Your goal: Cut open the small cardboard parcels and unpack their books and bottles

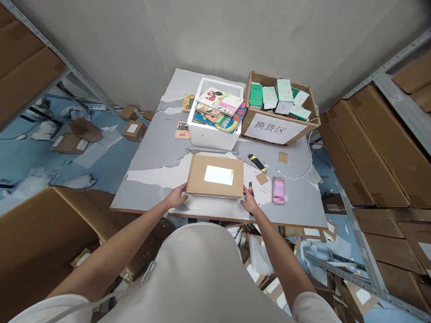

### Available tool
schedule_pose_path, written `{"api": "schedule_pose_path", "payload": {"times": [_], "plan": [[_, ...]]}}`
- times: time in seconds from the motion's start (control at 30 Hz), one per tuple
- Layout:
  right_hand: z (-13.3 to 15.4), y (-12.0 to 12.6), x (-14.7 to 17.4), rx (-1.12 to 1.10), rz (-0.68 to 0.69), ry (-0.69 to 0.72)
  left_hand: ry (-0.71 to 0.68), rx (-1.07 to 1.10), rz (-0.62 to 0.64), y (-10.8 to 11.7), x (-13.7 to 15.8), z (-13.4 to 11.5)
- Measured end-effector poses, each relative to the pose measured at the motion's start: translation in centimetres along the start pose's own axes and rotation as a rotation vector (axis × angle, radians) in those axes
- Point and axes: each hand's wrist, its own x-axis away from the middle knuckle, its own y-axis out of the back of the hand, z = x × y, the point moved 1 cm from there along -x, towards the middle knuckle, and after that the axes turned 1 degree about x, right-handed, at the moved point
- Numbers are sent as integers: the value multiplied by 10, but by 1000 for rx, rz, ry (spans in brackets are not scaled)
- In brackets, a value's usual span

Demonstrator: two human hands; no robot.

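A closed brown cardboard box (198, 175) with a white label (218, 175) lies at the front of the table. My left hand (177, 196) holds its lower left corner, and my right hand (248, 201) holds the lower right corner. The box sits flat or very slightly raised; I cannot tell which. Just beyond my right hand lies a red and black cutter (251, 188), partly hidden by the fingers. A black and yellow utility knife (257, 163) rests farther back on the right.
Behind the box stands a white foam box (213, 140) piled with books (220, 110). Right of it is an open carton (249, 121) of green and white boxes. A blurred pink item (279, 190) and a white cable (303, 176) lie on the table (148, 154). Cartons litter the floor.
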Motion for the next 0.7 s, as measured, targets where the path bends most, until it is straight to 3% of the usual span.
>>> {"api": "schedule_pose_path", "payload": {"times": [0.13,0.4,0.6,0.7], "plan": [[2,-10,2,112,77,-32,2,-10,-3,-5,0,0],[8,-8,8,-38,80,29,-44,86,-21,-5,7,-8],[44,16,9,224,-105,147,-93,22,-152,9,19,-43],[64,22,0,331,-180,105,-141,-4,-208,8,13,-55]]}}
